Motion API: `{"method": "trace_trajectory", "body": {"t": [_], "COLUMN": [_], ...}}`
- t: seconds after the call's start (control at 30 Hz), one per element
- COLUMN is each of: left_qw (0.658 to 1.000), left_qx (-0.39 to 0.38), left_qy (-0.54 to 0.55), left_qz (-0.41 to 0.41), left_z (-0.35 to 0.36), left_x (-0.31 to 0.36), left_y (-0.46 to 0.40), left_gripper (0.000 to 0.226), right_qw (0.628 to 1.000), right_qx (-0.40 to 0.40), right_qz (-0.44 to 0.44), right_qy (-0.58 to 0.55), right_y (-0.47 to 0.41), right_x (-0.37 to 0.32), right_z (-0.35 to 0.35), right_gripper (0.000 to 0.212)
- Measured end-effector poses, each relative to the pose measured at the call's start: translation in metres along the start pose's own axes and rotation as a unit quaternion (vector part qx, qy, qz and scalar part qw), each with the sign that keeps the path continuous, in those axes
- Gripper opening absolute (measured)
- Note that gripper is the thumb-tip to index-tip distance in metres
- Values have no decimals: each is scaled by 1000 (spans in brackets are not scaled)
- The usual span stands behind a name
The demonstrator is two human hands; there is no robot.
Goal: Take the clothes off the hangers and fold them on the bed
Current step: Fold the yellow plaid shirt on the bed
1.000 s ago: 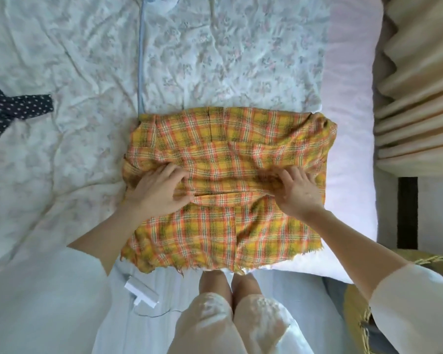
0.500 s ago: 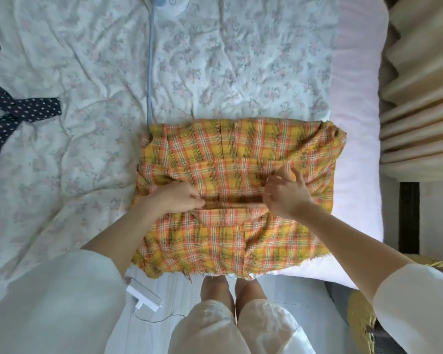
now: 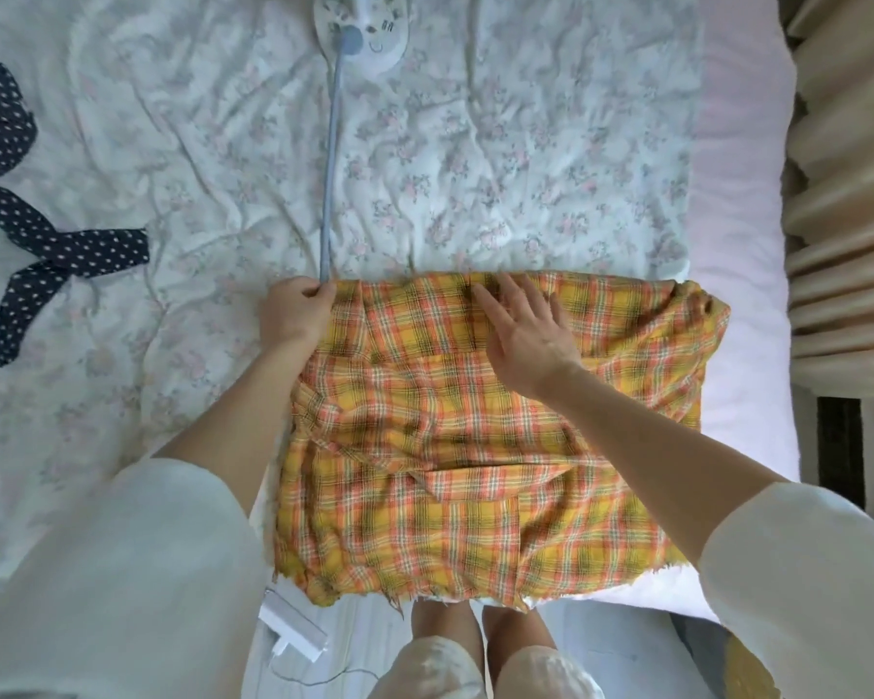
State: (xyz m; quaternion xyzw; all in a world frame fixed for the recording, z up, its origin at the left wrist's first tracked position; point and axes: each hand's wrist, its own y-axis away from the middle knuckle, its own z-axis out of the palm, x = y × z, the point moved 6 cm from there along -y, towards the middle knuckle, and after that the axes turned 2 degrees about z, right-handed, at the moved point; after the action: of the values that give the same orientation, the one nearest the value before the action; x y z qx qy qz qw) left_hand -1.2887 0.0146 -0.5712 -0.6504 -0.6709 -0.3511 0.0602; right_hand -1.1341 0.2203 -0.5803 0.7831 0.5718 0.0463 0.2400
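Hands work a plaid garment [image 3: 475, 446] on the bed [image 3: 526, 169]
Left hand [image 3: 293, 315] grips its far corner; right hand [image 3: 526, 330] lies flat, fingers spread

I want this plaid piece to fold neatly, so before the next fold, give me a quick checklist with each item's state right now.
1. Plaid garment lies on the bed, off any hanger: ok.
2. Left hand grips the garment's far left corner: ok.
3. Right hand lies flat with straight fingers on the far edge, pressing it down: ok.
4. Fabric smooth: not ok, the right side is bunched and wrinkles cross the middle.
5. Blue-grey cord clear of the garment: not ok, it runs right to the left hand's corner; whether it goes under the cloth, cannot tell.
6. Near frayed hem fully on the bed: cannot tell.
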Motion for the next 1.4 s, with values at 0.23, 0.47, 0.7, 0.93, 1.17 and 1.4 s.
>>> {"method": "trace_trajectory", "body": {"t": [0.23,0.47,0.7,0.93,1.17,1.4], "left_qw": [995,993,987,928,888,861], "left_qx": [57,83,121,9,-140,-288], "left_qy": [79,71,-105,-245,-272,-226], "left_qz": [18,-51,-2,281,344,352], "left_z": [-19,-17,-11,65,155,227], "left_x": [-10,-37,-9,79,151,209], "left_y": [-1,-11,-10,18,41,66], "left_gripper": [17,34,26,36,40,42], "right_qw": [988,983,978,942,789,805], "right_qx": [-105,-113,-4,174,148,27], "right_qz": [101,119,208,268,400,355], "right_qy": [-61,-83,-37,-102,-443,-475], "right_y": [-15,-19,4,35,50,41], "right_x": [16,26,87,162,233,247], "right_z": [34,41,14,-22,-10,7], "right_gripper": [59,54,52,47,34,31]}}
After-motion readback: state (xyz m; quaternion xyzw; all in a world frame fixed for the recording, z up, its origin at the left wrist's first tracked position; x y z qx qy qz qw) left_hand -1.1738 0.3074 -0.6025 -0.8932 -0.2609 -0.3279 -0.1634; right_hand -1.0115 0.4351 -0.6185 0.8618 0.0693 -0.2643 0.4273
